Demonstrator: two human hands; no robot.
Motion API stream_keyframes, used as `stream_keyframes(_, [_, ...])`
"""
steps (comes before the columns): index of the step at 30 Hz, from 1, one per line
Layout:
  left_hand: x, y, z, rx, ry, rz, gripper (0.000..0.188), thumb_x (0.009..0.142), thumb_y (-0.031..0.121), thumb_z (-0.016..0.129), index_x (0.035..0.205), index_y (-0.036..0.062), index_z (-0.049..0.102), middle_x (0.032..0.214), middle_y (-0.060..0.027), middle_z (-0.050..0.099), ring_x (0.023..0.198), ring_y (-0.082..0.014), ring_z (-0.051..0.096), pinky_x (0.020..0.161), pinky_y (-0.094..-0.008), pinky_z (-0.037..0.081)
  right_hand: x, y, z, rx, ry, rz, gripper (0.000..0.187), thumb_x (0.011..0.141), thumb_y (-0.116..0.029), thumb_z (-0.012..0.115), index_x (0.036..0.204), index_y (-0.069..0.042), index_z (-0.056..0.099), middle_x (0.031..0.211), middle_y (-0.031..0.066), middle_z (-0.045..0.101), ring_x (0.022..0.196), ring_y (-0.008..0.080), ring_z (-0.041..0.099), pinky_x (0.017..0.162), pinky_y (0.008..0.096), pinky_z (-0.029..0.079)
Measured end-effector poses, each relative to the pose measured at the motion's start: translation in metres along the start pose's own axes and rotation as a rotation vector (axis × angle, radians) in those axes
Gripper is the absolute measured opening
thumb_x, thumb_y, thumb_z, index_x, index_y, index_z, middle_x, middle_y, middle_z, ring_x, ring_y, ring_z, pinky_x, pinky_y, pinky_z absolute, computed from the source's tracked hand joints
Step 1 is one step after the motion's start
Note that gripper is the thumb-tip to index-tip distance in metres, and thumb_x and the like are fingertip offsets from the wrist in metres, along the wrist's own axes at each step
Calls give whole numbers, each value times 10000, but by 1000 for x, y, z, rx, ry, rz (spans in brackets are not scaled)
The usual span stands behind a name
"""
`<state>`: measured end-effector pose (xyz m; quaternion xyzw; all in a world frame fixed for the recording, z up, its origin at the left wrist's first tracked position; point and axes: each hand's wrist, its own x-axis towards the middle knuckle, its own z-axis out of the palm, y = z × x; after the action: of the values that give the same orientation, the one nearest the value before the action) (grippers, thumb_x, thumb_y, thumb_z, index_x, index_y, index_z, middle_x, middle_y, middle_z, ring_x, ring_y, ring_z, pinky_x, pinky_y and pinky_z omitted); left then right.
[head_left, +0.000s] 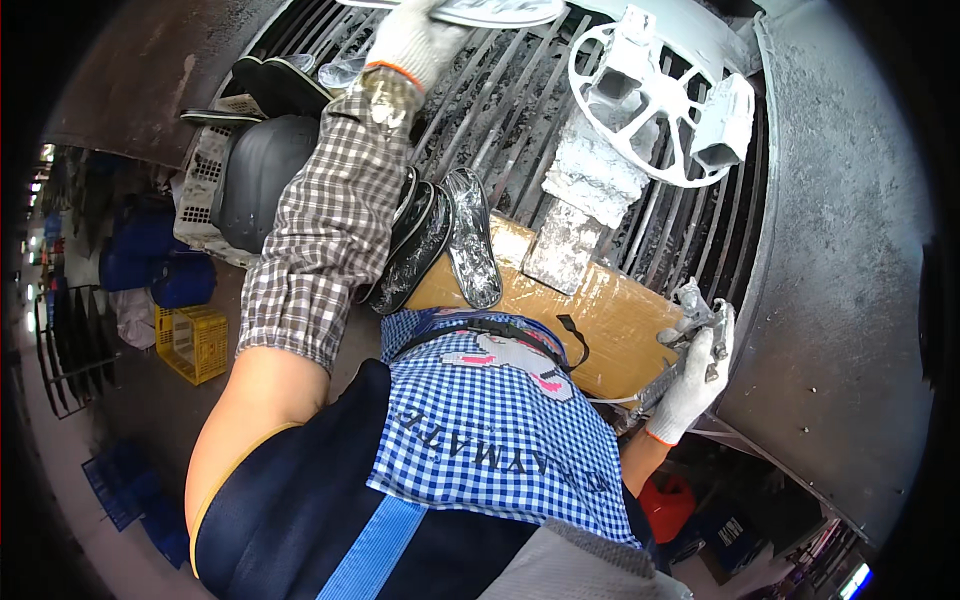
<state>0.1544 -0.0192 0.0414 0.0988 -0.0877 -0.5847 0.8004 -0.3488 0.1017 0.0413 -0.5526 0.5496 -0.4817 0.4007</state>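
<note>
Student: What does the left hand (415, 50) do?

Instructor: Gloved in white with an orange cuff, it touches a pale sole-shaped piece (505, 12) at the top edge, above the slatted rack (495, 95). The frame cuts off part of hand and piece, so how far the fingers close cannot be told.

Student: And the right hand (690, 390)?

Instructor: It wraps around a grey, paint-crusted spray gun (690, 318) — fingers closed on its body — at the right end of the brown board (620, 320).

Student: Is any writing visible?

Instructor: The blue checked apron (500, 420) carries dark capitals, partly lost in folds, below a printed white-and-pink figure. A dark blue box (728, 535) at lower right bears white lettering, too small to read surely. The pale piece shows dark marks; whether they are letters cannot be told.

Student: Which objects lie between the hands?

Instructor: A dark sole (473, 240) smeared with silver overlaps the board's left end, beside a black shoe (425, 250). A white-coated spoked wheel (672, 110) stands over the rack, farther right.
</note>
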Motion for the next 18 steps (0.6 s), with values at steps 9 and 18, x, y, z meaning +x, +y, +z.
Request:
stream_keyframes(9, [-17, -37, -161, 177, 635, 31, 435, 1044, -17, 521, 1462, -100, 432, 1483, -314, 535, 1379, -441, 563, 1133, -657, 525, 5, -1, 8, -65, -21, 48, 508, 1085, -108, 565, 1557, 66, 493, 1428, 182, 647, 1211, 220, 654, 1030, 351, 520])
stream_keyframes(18, [-27, -70, -204, 22, 637, 82, 455, 1033, -9, 518, 1477, -65, 439, 1526, -295, 517, 1393, -453, 552, 1167, -657, 478, 3, -2, 10, -126, -19, 61, 522, 1086, -126, 557, 1560, 81, 484, 1495, 178, 610, 1301, 244, 608, 1106, 375, 472])
